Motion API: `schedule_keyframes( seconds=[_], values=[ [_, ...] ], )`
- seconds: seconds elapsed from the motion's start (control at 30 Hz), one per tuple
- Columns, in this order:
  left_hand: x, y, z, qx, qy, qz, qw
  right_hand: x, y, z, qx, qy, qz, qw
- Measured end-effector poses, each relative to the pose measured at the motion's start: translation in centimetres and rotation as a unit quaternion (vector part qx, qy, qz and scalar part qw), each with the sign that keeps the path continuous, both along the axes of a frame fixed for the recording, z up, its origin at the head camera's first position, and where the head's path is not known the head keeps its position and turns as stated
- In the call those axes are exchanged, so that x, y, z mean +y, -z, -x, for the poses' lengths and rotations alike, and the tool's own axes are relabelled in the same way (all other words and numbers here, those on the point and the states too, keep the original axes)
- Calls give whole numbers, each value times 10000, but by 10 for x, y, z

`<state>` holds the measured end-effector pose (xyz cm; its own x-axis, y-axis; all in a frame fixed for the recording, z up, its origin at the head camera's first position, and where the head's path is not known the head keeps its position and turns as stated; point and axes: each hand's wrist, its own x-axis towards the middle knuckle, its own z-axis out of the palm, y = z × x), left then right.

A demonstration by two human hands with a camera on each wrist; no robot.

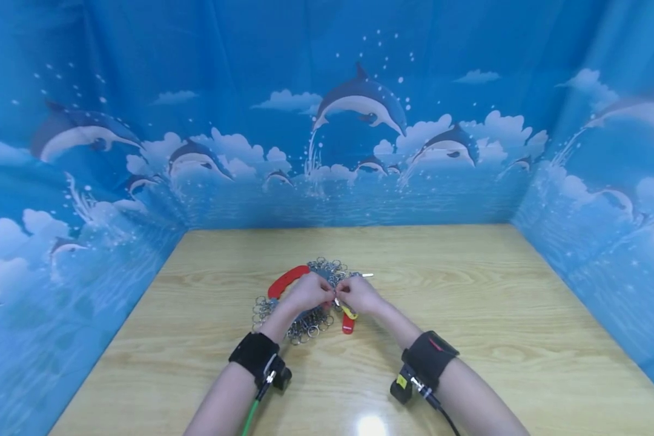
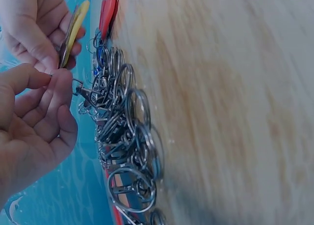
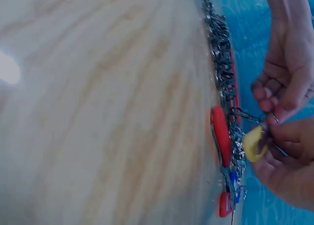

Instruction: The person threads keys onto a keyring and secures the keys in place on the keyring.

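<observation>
Both hands meet over a heap of metal key rings with clasps [image 1: 304, 330] on the table. My right hand [image 1: 358, 293] holds a slim yellow-and-metal piece [image 2: 73, 33] between thumb and fingers; its exact kind is unclear. My left hand [image 1: 312, 292] pinches a small metal ring [image 3: 273, 118] at the end of that piece, close to the right thumb. From there a clasp [image 2: 86, 92] leads down to the heap. The fingertips partly hide the join. A curved red handle [image 1: 287, 280] lies beside the left hand, among the rings.
Below the right hand lies a red piece [image 1: 348, 324] with pale marking. A thin metal blade-like tip [image 1: 367, 275] sticks out behind the right hand. The wooden table [image 1: 447, 260] ends against a blue dolphin-print curtain [image 1: 240, 194].
</observation>
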<state>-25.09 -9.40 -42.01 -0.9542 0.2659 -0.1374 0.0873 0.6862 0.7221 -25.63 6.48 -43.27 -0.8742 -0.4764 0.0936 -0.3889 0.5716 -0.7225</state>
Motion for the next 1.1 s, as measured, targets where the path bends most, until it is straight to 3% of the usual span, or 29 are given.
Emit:
schedule_keyframes(
  seconds=[0.23,0.6,0.8,1.1],
  values=[
    [2,-3,0,33,-158,205,9997,-4,2,-4,587,377,7,9976],
    [1,-2,-1,226,-21,324,9992,-5,0,-7,806,528,23,9953],
    [1,3,0,507,78,399,9979,-5,0,-6,955,525,-30,9940],
    [1,2,1,462,-186,354,9981,-6,3,-6,838,578,-5,9948]
  ],
)
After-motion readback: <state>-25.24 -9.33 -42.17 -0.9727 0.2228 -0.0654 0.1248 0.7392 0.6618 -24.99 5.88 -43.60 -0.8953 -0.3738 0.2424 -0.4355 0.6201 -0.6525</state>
